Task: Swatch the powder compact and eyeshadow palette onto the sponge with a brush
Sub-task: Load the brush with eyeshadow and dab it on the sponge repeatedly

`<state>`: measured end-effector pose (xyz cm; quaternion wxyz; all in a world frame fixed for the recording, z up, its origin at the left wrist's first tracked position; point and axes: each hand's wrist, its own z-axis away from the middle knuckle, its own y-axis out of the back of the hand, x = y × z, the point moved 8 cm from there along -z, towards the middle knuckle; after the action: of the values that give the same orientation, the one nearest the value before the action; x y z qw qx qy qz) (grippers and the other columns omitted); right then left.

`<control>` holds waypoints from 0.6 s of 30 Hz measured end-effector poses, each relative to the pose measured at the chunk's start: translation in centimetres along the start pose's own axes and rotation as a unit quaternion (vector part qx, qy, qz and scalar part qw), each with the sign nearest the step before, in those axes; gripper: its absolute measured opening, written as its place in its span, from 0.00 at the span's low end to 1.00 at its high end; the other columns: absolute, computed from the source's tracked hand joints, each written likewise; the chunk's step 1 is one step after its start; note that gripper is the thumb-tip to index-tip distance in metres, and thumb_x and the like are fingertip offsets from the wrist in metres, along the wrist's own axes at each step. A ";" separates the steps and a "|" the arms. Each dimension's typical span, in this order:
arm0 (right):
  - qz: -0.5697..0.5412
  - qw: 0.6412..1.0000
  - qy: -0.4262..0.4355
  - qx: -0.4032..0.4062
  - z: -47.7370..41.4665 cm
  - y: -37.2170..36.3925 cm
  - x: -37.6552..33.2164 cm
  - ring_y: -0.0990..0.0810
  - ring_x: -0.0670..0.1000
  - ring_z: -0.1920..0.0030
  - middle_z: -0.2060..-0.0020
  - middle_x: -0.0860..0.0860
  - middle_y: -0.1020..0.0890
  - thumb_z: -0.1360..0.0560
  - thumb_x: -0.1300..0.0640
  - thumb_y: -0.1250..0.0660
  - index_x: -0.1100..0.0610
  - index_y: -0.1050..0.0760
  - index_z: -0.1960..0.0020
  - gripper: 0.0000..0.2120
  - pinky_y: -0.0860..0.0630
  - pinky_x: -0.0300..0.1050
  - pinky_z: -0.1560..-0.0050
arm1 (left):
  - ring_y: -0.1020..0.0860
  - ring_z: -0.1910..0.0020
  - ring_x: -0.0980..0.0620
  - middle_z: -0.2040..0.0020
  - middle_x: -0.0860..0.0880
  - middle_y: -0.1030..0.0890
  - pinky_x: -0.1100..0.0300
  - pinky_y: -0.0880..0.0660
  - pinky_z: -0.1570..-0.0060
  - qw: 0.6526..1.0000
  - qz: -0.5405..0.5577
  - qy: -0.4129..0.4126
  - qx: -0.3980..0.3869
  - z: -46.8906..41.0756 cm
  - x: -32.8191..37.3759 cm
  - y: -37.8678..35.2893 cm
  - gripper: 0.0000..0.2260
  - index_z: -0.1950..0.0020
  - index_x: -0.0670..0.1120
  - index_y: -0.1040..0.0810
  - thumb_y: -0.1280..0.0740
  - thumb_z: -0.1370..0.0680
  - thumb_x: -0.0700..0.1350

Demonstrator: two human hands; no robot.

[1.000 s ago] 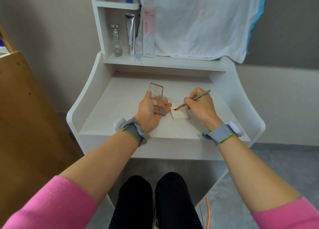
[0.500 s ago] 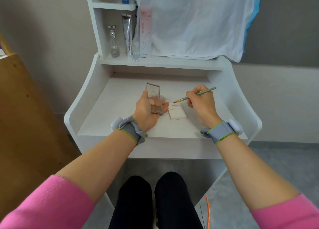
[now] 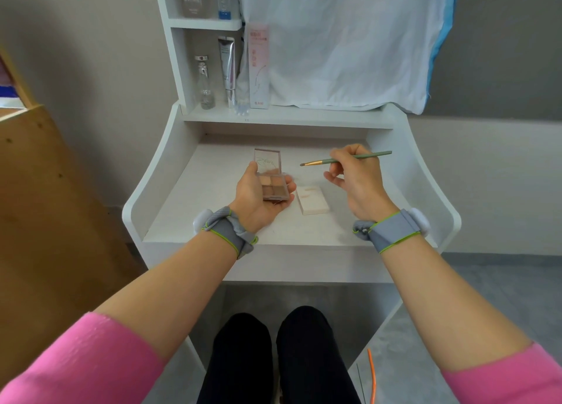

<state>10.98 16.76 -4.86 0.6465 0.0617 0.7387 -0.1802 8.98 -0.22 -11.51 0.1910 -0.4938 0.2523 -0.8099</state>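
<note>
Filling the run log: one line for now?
left hand: holds open eyeshadow palette | right hand: holds brush off sponge | sponge: swatched

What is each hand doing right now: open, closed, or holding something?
Left hand: holding the open eyeshadow palette.
Right hand: holding the brush, clear of the sponge.

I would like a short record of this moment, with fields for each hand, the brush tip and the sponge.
left hand: palm up, holds the open four-pan eyeshadow palette with clear lid
right hand: pinches the thin green-handled brush with gold ferrule
swatch surface: white rectangular sponge, flat on the white desk, faint peach marks on top
brush tip: raised, touching neither palette nor sponge
</note>
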 end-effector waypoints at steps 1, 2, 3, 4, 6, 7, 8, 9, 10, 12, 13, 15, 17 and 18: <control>0.003 1.000 0.007 -0.004 0.1 -0.3 -0.2 0.29 0.45 0.76 0.74 0.53 0.28 0.25 0.65 0.34 0.57 0.31 0.61 0.09 0.21 0.46 0.57 | 0.22 0.59 0.45 0.55 0.41 0.20 0.54 0.27 0.56 1.000 0.001 0.001 -0.003 0.1 0.1 -0.1 0.27 0.45 0.41 0.25 0.53 0.19 0.61; 0.009 1.000 0.015 -0.008 0.3 -0.5 -0.4 0.29 0.45 0.76 0.73 0.53 0.28 0.25 0.65 0.34 0.57 0.32 0.61 0.10 0.21 0.46 0.57 | 0.22 0.59 0.45 0.55 0.41 0.20 0.54 0.27 0.56 1.000 0.001 0.001 -0.006 0.2 0.1 -0.2 0.27 0.45 0.41 0.25 0.53 0.19 0.61; 0.015 1.000 0.022 -0.014 0.4 -0.9 -0.6 0.29 0.44 0.76 0.73 0.53 0.29 0.25 0.65 0.34 0.57 0.32 0.61 0.10 0.21 0.47 0.57 | 0.22 0.58 0.46 0.54 0.41 0.20 0.54 0.27 0.55 1.000 0.002 0.001 -0.008 0.4 0.2 -0.3 0.28 0.45 0.40 0.25 0.53 0.19 0.61; 0.020 0.999 0.028 -0.021 0.6 -1.2 -0.7 0.29 0.44 0.76 0.73 0.53 0.28 0.25 0.65 0.34 0.57 0.32 0.62 0.10 0.21 0.47 0.57 | 0.22 0.58 0.46 0.54 0.41 0.20 0.54 0.27 0.55 1.000 0.003 0.001 -0.010 0.5 0.3 -0.4 0.28 0.44 0.40 0.24 0.53 0.19 0.61; 0.022 0.999 0.034 -0.037 1.0 -1.8 -0.9 0.28 0.44 0.75 0.74 0.52 0.28 0.24 0.64 0.34 0.57 0.32 0.62 0.10 0.21 0.47 0.56 | 0.22 0.58 0.45 0.53 0.41 0.20 0.54 0.28 0.54 1.000 0.007 0.000 -0.012 0.6 0.3 -0.5 0.28 0.41 0.40 0.25 0.53 0.19 0.61; 0.021 0.998 0.036 -0.045 1.1 -2.1 -1.0 0.28 0.45 0.75 0.74 0.52 0.28 0.24 0.64 0.34 0.57 0.32 0.62 0.10 0.21 0.47 0.56 | 0.22 0.58 0.45 0.53 0.41 0.20 0.54 0.28 0.55 1.000 0.008 -0.001 -0.016 0.7 0.3 -0.5 0.29 0.39 0.41 0.25 0.53 0.19 0.61; 0.018 0.998 0.038 -0.053 1.3 -2.3 -1.0 0.28 0.45 0.74 0.73 0.52 0.28 0.24 0.64 0.34 0.57 0.32 0.62 0.10 0.21 0.47 0.57 | 0.22 0.59 0.45 0.53 0.41 0.20 0.54 0.28 0.55 1.000 0.009 -0.002 -0.019 0.7 0.4 -0.5 0.29 0.38 0.41 0.26 0.53 0.19 0.61; 0.017 0.997 0.042 -0.060 1.4 -2.5 -1.1 0.27 0.45 0.74 0.73 0.52 0.28 0.24 0.63 0.33 0.57 0.32 0.62 0.10 0.21 0.46 0.57 | 0.22 0.59 0.45 0.54 0.41 0.20 0.55 0.27 0.56 1.000 0.010 -0.005 -0.023 0.7 0.4 -0.6 0.29 0.37 0.41 0.26 0.53 0.19 0.61; 0.021 0.996 0.050 -0.066 1.5 -2.7 -1.2 0.27 0.45 0.73 0.73 0.52 0.27 0.24 0.63 0.33 0.57 0.32 0.62 0.10 0.21 0.46 0.57 | 0.22 0.60 0.45 0.54 0.41 0.20 0.55 0.27 0.56 1.000 0.010 -0.008 -0.025 0.7 0.4 -0.6 0.28 0.38 0.41 0.26 0.53 0.19 0.61; 0.044 0.994 0.070 -0.070 1.7 -3.0 -1.3 0.25 0.45 0.72 0.71 0.51 0.26 0.24 0.62 0.33 0.57 0.31 0.61 0.10 0.21 0.46 0.56 | 0.22 0.60 0.45 0.53 0.41 0.20 0.55 0.27 0.56 1.000 0.008 -0.010 -0.025 0.9 0.3 -0.6 0.28 0.38 0.41 0.25 0.53 0.19 0.61; 0.060 0.992 0.084 -0.069 1.7 -3.2 -1.3 0.24 0.45 0.71 0.71 0.51 0.25 0.24 0.61 0.32 0.57 0.31 0.61 0.10 0.21 0.46 0.56 | 0.22 0.60 0.45 0.53 0.41 0.20 0.55 0.27 0.56 1.000 0.007 -0.011 -0.024 1.0 0.3 -0.7 0.28 0.37 0.42 0.25 0.53 0.19 0.61; 0.102 0.985 0.125 -0.068 1.9 -3.5 -1.5 0.22 0.46 0.67 0.70 0.51 0.23 0.24 0.58 0.32 0.58 0.30 0.61 0.10 0.21 0.48 0.55 | 0.22 0.59 0.45 0.53 0.41 0.20 0.54 0.27 0.56 1.000 0.010 -0.011 -0.021 1.1 0.2 -0.8 0.28 0.37 0.42 0.25 0.52 0.19 0.61; 0.153 0.970 0.173 -0.072 2.3 -3.9 -1.7 0.22 0.49 0.63 0.67 0.53 0.21 0.24 0.55 0.32 0.59 0.29 0.60 0.11 0.23 0.49 0.55 | 0.22 0.58 0.45 0.53 0.41 0.20 0.54 0.27 0.55 1.000 0.016 -0.006 -0.016 1.1 0.1 -0.8 0.29 0.35 0.41 0.26 0.52 0.19 0.61; 0.177 0.962 0.193 -0.079 2.6 -4.2 -1.7 0.22 0.50 0.61 0.65 0.55 0.20 0.23 0.54 0.33 0.60 0.29 0.58 0.11 0.24 0.47 0.56 | 0.22 0.58 0.45 0.53 0.41 0.20 0.53 0.27 0.54 1.000 0.020 -0.005 -0.012 1.1 0.1 -0.9 0.29 0.34 0.40 0.26 0.52 0.19 0.61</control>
<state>12.29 12.20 -2.72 0.5161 0.1738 0.8386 0.0116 9.86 0.20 -10.54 0.2027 -0.4949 0.2713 -0.8002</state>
